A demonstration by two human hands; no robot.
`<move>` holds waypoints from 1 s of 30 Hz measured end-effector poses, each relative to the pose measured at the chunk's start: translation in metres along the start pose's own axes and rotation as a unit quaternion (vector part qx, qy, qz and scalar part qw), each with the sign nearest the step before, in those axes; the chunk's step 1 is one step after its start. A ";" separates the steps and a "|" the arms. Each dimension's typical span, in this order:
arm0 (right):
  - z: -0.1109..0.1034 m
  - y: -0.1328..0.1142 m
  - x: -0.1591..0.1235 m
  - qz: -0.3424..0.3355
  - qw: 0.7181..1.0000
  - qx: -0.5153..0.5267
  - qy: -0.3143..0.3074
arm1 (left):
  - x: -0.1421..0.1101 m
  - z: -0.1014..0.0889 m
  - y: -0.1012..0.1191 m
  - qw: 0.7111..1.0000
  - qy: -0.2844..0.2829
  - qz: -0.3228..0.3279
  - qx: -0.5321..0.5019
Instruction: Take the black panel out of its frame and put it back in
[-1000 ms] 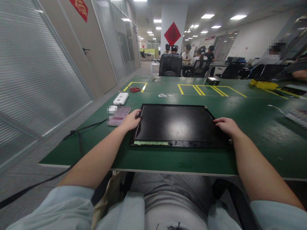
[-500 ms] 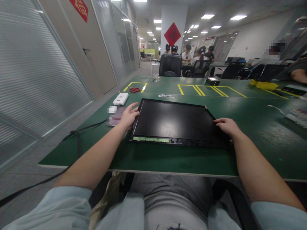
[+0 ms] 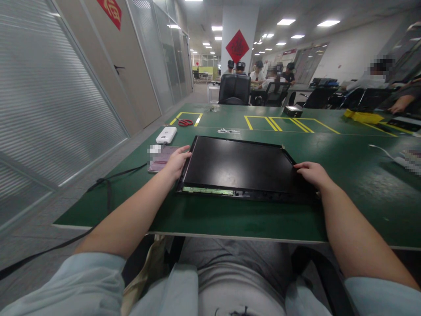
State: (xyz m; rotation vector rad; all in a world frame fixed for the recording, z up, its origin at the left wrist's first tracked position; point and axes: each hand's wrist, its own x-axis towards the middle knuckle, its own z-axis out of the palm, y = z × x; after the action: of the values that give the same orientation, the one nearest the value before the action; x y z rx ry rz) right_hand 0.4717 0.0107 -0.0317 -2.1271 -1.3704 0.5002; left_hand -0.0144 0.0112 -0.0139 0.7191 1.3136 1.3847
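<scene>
A black display panel (image 3: 240, 162) lies screen up before me, with a green circuit strip (image 3: 208, 191) along its near edge. My left hand (image 3: 178, 163) grips the panel's left edge; its fingers rest along the frame and the underside of the grip is hidden. At the right edge, my right hand (image 3: 312, 173) pinches the frame between thumb and fingers, some of which are out of sight beneath it.
On the green table (image 3: 237, 224), a white power bank (image 3: 166, 135) and a purple phone-like slab (image 3: 163, 159) lie left of the panel. Red-handled scissors (image 3: 185, 123), small white pieces (image 3: 229, 131), a black box (image 3: 292, 111) and yellow material (image 3: 363, 116) sit farther back. Several people work beyond.
The fingers of my left hand have lowered and come closer together on the panel's left edge. The panel and my right hand stay nearly in place.
</scene>
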 end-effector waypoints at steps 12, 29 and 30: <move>0.001 -0.003 -0.004 0.003 1.000 -0.009 0.005 | -0.012 0.005 0.009 0.998 -0.042 -0.023 -0.046; 0.003 -0.002 -0.003 -0.012 1.000 -0.003 0.024 | -0.017 0.004 0.006 0.994 -0.102 0.023 -0.032; 0.003 -0.002 -0.003 -0.011 1.000 -0.003 0.026 | -0.016 0.004 0.006 0.994 -0.106 0.028 -0.028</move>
State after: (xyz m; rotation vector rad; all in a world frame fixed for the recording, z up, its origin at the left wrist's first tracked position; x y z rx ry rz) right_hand 0.4672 0.0092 -0.0324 -2.1124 -1.3674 0.4300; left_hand -0.0081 -0.0017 -0.0039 0.8465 1.0919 1.3443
